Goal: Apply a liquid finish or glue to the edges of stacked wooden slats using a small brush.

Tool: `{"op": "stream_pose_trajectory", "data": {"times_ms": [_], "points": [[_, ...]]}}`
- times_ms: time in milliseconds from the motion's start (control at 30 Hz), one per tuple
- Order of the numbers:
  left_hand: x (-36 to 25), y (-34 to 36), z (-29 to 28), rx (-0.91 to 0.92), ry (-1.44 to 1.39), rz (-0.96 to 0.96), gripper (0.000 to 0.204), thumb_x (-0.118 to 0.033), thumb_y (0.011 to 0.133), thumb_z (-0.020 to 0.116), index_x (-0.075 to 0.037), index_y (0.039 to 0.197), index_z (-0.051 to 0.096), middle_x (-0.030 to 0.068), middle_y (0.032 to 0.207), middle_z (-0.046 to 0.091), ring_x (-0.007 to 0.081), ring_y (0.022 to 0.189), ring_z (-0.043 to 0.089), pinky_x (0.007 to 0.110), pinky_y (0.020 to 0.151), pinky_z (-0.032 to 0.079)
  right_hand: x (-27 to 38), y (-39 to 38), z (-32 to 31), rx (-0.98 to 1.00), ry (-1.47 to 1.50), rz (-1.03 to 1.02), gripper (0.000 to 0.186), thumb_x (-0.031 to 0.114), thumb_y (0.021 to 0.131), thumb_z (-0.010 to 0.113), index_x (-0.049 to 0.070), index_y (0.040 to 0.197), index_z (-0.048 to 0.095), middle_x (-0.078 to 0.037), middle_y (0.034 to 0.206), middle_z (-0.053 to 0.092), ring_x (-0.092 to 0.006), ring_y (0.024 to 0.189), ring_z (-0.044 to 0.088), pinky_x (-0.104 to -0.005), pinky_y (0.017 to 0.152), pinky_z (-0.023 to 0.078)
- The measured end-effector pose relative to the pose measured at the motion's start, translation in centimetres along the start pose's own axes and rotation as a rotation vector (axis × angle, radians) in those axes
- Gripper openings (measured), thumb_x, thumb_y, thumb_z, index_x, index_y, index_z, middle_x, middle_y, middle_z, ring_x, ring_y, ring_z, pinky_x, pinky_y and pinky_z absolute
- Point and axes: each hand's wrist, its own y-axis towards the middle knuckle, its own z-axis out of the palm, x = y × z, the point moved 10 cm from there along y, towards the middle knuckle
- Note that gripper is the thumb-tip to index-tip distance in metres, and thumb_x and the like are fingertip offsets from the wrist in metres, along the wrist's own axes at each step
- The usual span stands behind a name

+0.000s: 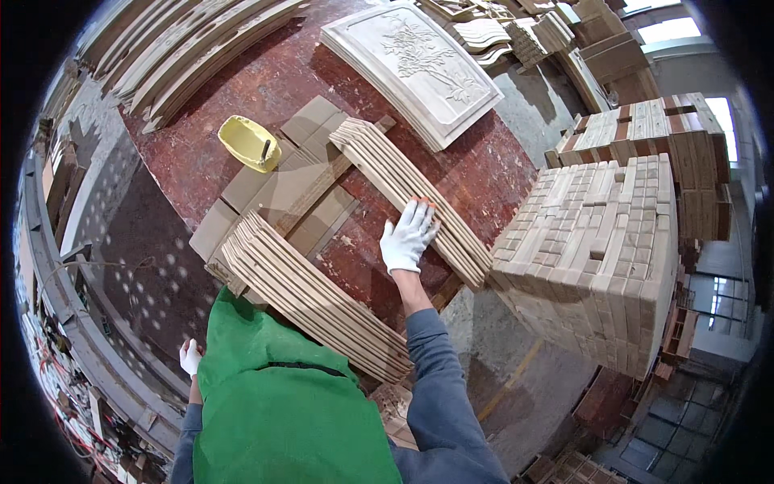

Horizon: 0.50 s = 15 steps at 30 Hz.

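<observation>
My right hand [409, 236], in a white glove with orange at the fingertips, lies with fingers stretched over a row of long, thin wooden strips [415, 194]. These strips are packed side by side, their ends angled. Closer to me is a second, similar row of wooden strips [314, 294], along the table's near edge. Down beside my green apron [290, 403] hangs my left hand [191, 356], also gloved. It is small in view and away from the strips, and its fingers are too unclear to read.
Flattened cardboard [270, 189] lies on the red table [177, 173] under the strips. On it sits a yellow cut-open container [248, 143] with a dark handle inside. Carved panels [415, 64] are stacked at the far side. A tall stack of wooden pieces [588, 250] stands right.
</observation>
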Motion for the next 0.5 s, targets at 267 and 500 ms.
{"op": "stream_pose_trajectory", "data": {"times_ms": [267, 500], "points": [[6.1, 0.9, -1.5, 0.002, -0.041, -0.228, 0.034, -0.022, 0.09, 0.073, -0.005, 0.12, 0.068, 0.0055, 0.08, 0.065, 0.0132, 0.063, 0.058, 0.027, 0.058, 0.048, -0.2, 0.1, -0.1, -0.136, -0.016, 0.001, 0.081, 0.033, 0.083, 0.077, 0.006, 0.149, 0.04, -0.02, 0.157, 0.035, -0.0416, 0.146, 0.033, -0.0641, 0.116, 0.027], [4.8, 2.6, 0.1, 0.047, -0.123, -0.25, 0.033, -0.019, 0.09, 0.073, -0.006, 0.119, 0.068, 0.0047, 0.077, 0.064, 0.0134, 0.063, 0.058, 0.027, 0.058, 0.048, -0.6, 0.4, -1.1, -0.315, -0.038, -0.017, 0.067, 0.026, 0.079, 0.08, 0.013, 0.138, 0.05, -0.013, 0.144, 0.045, -0.0352, 0.128, 0.045, -0.0585, 0.104, 0.038]]}}
